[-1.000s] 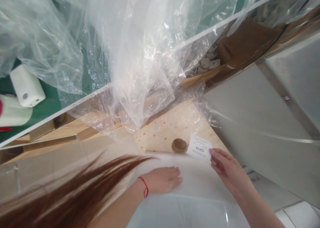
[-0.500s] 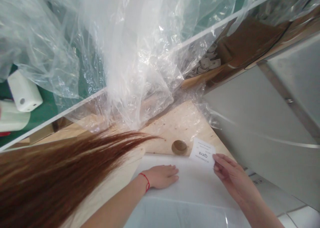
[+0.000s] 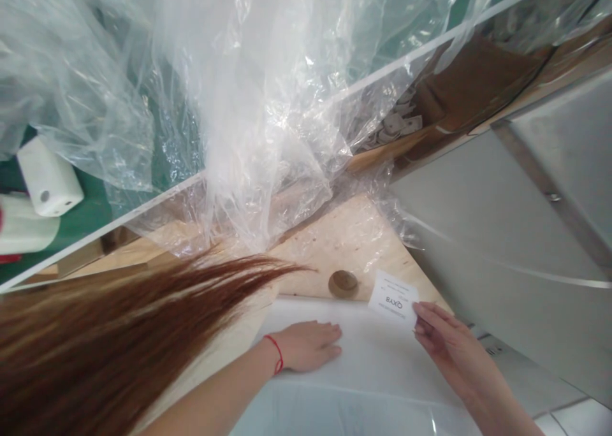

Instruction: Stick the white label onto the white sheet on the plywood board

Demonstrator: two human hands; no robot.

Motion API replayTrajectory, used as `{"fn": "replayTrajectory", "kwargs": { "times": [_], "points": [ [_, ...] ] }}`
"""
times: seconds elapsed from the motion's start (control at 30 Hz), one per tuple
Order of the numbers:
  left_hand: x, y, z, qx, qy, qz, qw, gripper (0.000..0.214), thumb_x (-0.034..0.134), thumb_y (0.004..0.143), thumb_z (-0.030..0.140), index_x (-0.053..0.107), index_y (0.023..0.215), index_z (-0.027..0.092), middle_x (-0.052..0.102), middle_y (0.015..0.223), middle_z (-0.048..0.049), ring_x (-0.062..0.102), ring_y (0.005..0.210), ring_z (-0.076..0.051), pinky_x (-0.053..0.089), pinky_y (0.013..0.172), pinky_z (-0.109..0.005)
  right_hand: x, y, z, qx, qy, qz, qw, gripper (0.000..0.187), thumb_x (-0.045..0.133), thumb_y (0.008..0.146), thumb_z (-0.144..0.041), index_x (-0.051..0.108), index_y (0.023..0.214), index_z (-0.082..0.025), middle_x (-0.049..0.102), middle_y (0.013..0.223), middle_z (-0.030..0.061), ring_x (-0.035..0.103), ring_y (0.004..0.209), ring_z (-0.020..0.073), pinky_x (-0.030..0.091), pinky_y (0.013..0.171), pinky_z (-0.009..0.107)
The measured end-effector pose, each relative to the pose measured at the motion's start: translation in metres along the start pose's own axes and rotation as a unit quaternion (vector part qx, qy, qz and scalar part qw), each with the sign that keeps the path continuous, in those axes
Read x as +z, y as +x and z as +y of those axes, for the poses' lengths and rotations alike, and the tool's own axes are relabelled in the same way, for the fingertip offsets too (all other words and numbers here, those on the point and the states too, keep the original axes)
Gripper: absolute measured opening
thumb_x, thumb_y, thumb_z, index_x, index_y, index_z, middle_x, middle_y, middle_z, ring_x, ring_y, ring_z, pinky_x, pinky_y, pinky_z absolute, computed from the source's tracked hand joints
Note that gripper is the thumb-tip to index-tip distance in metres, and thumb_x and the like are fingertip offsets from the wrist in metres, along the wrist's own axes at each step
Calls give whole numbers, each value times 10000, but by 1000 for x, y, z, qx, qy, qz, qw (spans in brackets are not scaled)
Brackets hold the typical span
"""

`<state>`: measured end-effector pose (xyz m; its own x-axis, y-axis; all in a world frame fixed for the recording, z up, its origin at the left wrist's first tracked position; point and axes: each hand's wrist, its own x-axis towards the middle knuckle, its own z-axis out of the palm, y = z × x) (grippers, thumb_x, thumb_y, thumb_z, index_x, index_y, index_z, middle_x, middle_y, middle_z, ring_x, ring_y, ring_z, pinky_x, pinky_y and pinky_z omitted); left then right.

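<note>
My left hand lies flat, fingers stretched out, on a white sheet spread over a plywood board. A red thread bracelet circles its wrist. My right hand pinches a small white card with printed letters at the sheet's far right corner. A brown round disc sits on the plywood just left of the card.
Crumpled clear plastic film hangs over the green table edge above. White rolls lie at the left. A grey metal panel stands on the right. Long brown hair falls across the lower left.
The hair has swung further into view on the left. My right hand and the card have shifted slightly right and down. My left hand stays flat on the sheet.
</note>
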<state>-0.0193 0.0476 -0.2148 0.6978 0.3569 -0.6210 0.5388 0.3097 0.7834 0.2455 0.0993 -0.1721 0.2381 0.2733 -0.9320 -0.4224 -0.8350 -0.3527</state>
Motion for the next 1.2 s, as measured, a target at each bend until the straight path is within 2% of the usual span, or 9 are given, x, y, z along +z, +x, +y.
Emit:
{"fn": "replayTrajectory", "kwargs": {
  "times": [0.07, 0.2, 0.33, 0.5, 0.73, 0.87, 0.93, 1.03, 1.2],
  "points": [
    [2, 3, -6, -20, 7, -26, 999, 613, 328, 989, 481, 456, 1452, 100, 410, 1513, -212, 386, 1425, -345, 303, 1196, -578, -2, -2, -1, -7, -11, 1, 1000, 549, 1003, 250, -399, 704, 645, -160, 561, 635, -29, 470, 562, 53, 423, 417, 96],
    [-5, -37, 24, 113, 1, -69, 991, 720, 121, 1021, 491, 410, 1456, -5, 402, 1533, -207, 302, 1485, -231, 207, 1267, -383, -9, -1, 2, -15, -30, 5, 999, 577, 998, 240, -434, 718, 660, -156, 570, 637, -25, 481, 570, 62, 435, 421, 104],
    [-19, -74, 56, 45, -38, -64, 996, 616, 188, 1031, 499, 445, 1466, 146, 458, 1534, -89, 382, 1452, -186, 239, 1263, -369, -10, 1, 9, 2, -8, 13, 1000, 566, 1004, 228, -401, 714, 645, -149, 576, 641, -22, 480, 563, 58, 424, 408, 104],
    [-20, -54, 41, -1, 1, -73, 997, 570, 145, 1034, 470, 487, 1438, 261, 464, 1535, -32, 386, 1451, -244, 198, 1258, -544, -2, -4, 14, 2, -4, -1, 1000, 566, 1004, 243, -407, 717, 657, -150, 573, 635, -27, 485, 566, 55, 424, 410, 102],
    [-3, -52, 35, -5, 67, -18, 998, 516, 216, 1033, 426, 481, 1443, 260, 440, 1549, -57, 358, 1463, -289, 258, 1229, -564, 6, -6, 19, -12, -7, -12, 1000, 573, 1000, 235, -423, 717, 657, -157, 576, 630, -26, 484, 562, 57, 420, 408, 106],
    [4, -44, 31, -15, 108, 29, 994, 475, 267, 1030, 401, 541, 1392, 262, 525, 1487, -85, 441, 1408, -319, 289, 1199, -598, 15, -7, 23, -19, -5, -24, 1000, 559, 998, 273, -435, 722, 674, -161, 579, 638, -24, 486, 574, 58, 416, 415, 106],
    [5, -37, 29, -16, 111, 20, 994, 483, 260, 1032, 388, 544, 1390, 231, 524, 1481, -125, 471, 1384, -329, 307, 1179, -619, 20, -7, 25, -23, -9, -34, 999, 550, 997, 294, -443, 722, 676, -158, 572, 635, -24, 483, 575, 59, 420, 419, 108],
    [9, -35, 29, 10, 85, 12, 996, 482, 298, 1029, 369, 524, 1403, 166, 506, 1485, -167, 474, 1385, -309, 336, 1185, -562, 22, -6, 26, -23, -8, -41, 999, 542, 997, 312, -440, 720, 680, -154, 570, 638, -25, 481, 577, 56, 425, 426, 108],
    [17, -58, 43, 12, 70, 62, 996, 456, 472, 977, 336, 553, 1363, 107, 569, 1430, -165, 529, 1338, -295, 382, 1187, -440, 11, -3, 27, -25, -7, -22, 999, 542, 1000, 300, -425, 714, 675, -158, 578, 647, -28, 487, 579, 54, 422, 424, 102]
  ]
}}
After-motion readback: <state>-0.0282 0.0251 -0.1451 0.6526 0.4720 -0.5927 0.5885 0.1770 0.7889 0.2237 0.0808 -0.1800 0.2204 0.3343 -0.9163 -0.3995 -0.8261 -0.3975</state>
